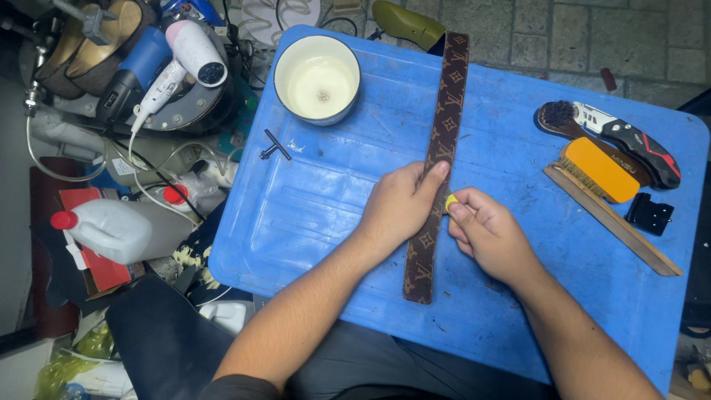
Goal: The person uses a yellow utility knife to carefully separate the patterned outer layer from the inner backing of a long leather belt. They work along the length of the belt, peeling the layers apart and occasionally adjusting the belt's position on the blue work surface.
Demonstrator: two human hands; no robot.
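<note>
Two hands (left [400, 207], right [485, 233]) on one brown strap [437, 159].

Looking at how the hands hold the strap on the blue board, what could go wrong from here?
1. The left hand pins the brown patterned strap only near its middle, so the free ends might swing.
2. The right hand presses a small yellow piece at the strap's edge; a slip could mark it.
3. The bowl of pale liquid stands close and might spill.
</note>
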